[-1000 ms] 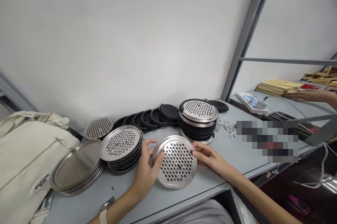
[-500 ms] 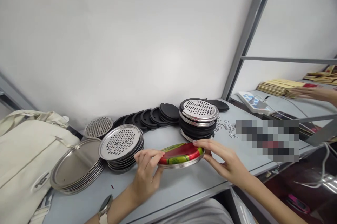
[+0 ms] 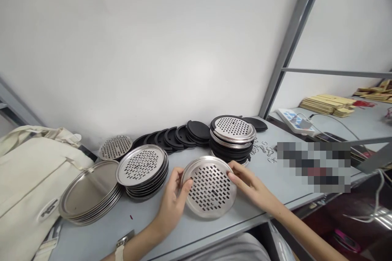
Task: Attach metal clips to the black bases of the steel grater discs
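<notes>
Between my hands is a round metal grater disc (image 3: pixel 211 189) with rows of small slots, its perforated face tilted up toward me. My left hand (image 3: pixel 175 195) grips its left rim, thumb on the face and fingers behind. On the upper right edge my right hand (image 3: pixel 248 181) pinches the rim. The underside of the disc is hidden. Just behind it stands a stack of similar discs with black rings (image 3: pixel 232 134). To the left of my hands is another stack of slotted discs (image 3: pixel 141 167), beside plain round metal plates (image 3: pixel 90 191).
Black plastic rings and covers (image 3: pixel 174 137) lie along the wall, near another grater disc (image 3: pixel 115 147). Small metal clips (image 3: pixel 267 150) are scattered at right. A cream bag (image 3: pixel 36 183) fills the left side. Past a metal frame post (image 3: pixel 289 44) are yellowish boards (image 3: pixel 326 104) and a white power strip (image 3: pixel 295 121).
The disc has been turned over: its red and green printed side faced up before, and now the slotted metal side does. The other person's hand at right has left the boards.
</notes>
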Demonstrator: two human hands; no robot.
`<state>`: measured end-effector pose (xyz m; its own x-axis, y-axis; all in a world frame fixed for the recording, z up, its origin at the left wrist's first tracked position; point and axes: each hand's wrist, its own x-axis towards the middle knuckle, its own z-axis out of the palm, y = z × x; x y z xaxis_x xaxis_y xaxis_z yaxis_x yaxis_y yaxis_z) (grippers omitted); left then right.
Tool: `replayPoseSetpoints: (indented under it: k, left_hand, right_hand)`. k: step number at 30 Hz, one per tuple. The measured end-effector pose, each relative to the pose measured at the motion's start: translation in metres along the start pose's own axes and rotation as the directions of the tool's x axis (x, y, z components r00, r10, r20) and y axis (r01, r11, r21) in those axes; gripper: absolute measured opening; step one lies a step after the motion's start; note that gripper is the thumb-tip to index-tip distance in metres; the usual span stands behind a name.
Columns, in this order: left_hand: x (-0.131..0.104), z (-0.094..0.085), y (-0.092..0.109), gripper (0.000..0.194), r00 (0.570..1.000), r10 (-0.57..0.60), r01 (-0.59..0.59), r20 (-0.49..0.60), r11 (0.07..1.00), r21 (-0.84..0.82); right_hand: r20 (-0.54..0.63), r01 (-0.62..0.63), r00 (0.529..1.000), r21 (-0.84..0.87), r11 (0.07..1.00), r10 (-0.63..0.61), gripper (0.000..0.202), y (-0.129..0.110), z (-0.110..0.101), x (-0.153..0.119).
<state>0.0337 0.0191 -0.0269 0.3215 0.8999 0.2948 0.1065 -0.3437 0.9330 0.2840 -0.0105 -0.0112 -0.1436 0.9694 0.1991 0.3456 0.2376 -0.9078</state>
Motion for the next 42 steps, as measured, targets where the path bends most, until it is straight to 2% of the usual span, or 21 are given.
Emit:
replayPoseSetpoints:
  k: [2, 4, 6, 7, 9, 11, 15, 17, 20, 25, 27, 29, 31, 33, 38, 42]
  left_hand:
    - [0.004, 0.001, -0.002, 0.023, 0.997, -0.079, 0.075, -0.026, 0.989, -0.131]
    - [0.007, 0.001, -0.007, 0.028, 0.982, -0.181, 0.159, -0.062, 0.953, -0.258]
    - [0.009, 0.0, -0.012, 0.032, 0.955, -0.286, 0.238, -0.076, 0.896, -0.374]
    - [0.01, -0.001, -0.014, 0.034, 0.943, -0.324, 0.266, -0.076, 0.871, -0.413]
    - [0.01, -0.001, -0.016, 0.035, 0.928, -0.364, 0.294, -0.076, 0.843, -0.451]
    - [0.01, 0.0, -0.015, 0.036, 0.926, -0.373, 0.303, -0.064, 0.833, -0.463]
    - [0.01, 0.002, -0.009, 0.039, 0.919, -0.393, 0.337, -0.013, 0.804, -0.49]
    - [0.01, 0.003, -0.006, 0.038, 0.914, -0.406, 0.354, 0.009, 0.785, -0.509]
    - [0.011, 0.001, -0.003, 0.038, 0.887, -0.448, 0.431, 0.117, 0.706, -0.562]
    - [0.012, -0.002, -0.005, 0.046, 0.789, -0.511, 0.609, 0.341, 0.577, -0.544]
    - [0.013, -0.003, -0.008, 0.048, 0.754, -0.526, 0.652, 0.393, 0.535, -0.537]
    - [0.015, -0.004, -0.01, 0.048, 0.737, -0.533, 0.671, 0.416, 0.503, -0.545]
    - [0.016, -0.005, -0.012, 0.047, 0.733, -0.536, 0.673, 0.418, 0.483, -0.561]
    - [0.017, -0.005, -0.014, 0.048, 0.737, -0.538, 0.665, 0.408, 0.473, -0.577]
    - [0.016, -0.005, -0.017, 0.05, 0.744, -0.54, 0.655, 0.393, 0.476, -0.587]
    - [0.015, -0.004, -0.02, 0.052, 0.713, -0.531, 0.698, 0.458, 0.478, -0.533]
  right_hand:
    - [0.152, -0.109, 0.984, 0.11, 0.988, 0.091, 0.038, 0.005, 0.001, 0.001]
    - [0.353, -0.194, 0.927, 0.161, 0.968, 0.127, 0.045, 0.011, 0.002, 0.001]
    - [0.487, -0.253, 0.863, 0.187, 0.949, 0.134, 0.049, 0.016, 0.004, 0.0]
    - [0.503, -0.273, 0.853, 0.205, 0.94, 0.138, 0.049, 0.017, 0.006, 0.0]
    - [0.471, -0.296, 0.869, 0.249, 0.922, 0.152, 0.05, 0.018, 0.009, 0.0]
    - [0.431, -0.3, 0.888, 0.277, 0.913, 0.161, 0.054, 0.019, 0.013, 0.0]
    - [0.428, -0.323, 0.892, 0.373, 0.87, 0.147, 0.061, 0.022, 0.021, 0.0]
    - [0.441, -0.39, 0.885, 0.518, 0.761, 0.153, 0.062, 0.025, 0.024, 0.001]
    - [0.506, -0.506, 0.848, 0.686, 0.523, 0.158, 0.061, 0.029, 0.026, 0.004]
    - [0.616, -0.621, 0.78, 0.739, 0.261, 0.112, 0.062, 0.03, 0.025, 0.008]
    - [0.651, -0.661, 0.75, 0.732, 0.168, 0.115, 0.061, 0.029, 0.024, 0.008]
    - [0.67, -0.68, 0.733, 0.726, 0.101, 0.118, 0.06, 0.029, 0.025, 0.008]
    - [0.677, -0.686, 0.727, 0.723, 0.077, 0.118, 0.06, 0.029, 0.026, 0.008]
    - [0.668, -0.678, 0.735, 0.73, 0.09, 0.115, 0.061, 0.028, 0.028, 0.008]
    - [0.615, -0.632, 0.775, 0.754, 0.177, 0.146, 0.064, 0.024, 0.03, 0.005]
    - [0.569, -0.605, 0.796, 0.751, 0.264, 0.205, 0.061, 0.024, 0.025, 0.002]
